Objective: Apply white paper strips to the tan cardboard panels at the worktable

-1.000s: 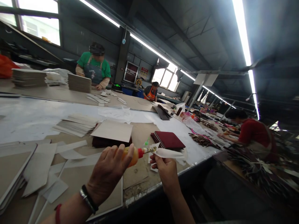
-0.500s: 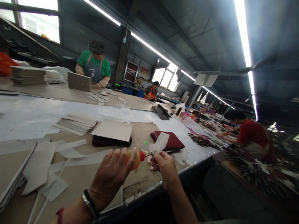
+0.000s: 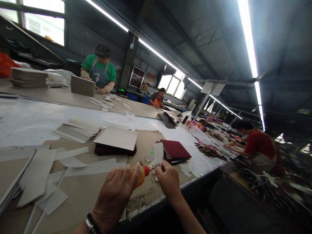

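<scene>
My left hand (image 3: 119, 188) is wrapped round a squeeze bottle (image 3: 140, 177) of amber liquid with a red cap. Its narrow nozzle, crusted with pale residue, points right toward my other hand. My right hand (image 3: 168, 178) pinches the lower end of a white strip (image 3: 158, 153), right beside the nozzle tip. Whether nozzle and strip touch, I cannot tell. Just behind the strip is a small clear bottle (image 3: 149, 156) with a green tip. A stack of dark red folders (image 3: 176, 149) lies beyond my right hand.
Left of centre, a white board (image 3: 116, 137) tops another dark red stack. Loose white strips (image 3: 76, 130) and large boards (image 3: 80, 191) cover the left side. The table edge (image 3: 156, 200) runs close by my wrists. Co-workers stand across the table and at the right.
My right hand has drawn slightly left and lower with the white strip, which now stands more upright. The bottle has shifted slightly left and down in my left hand.
</scene>
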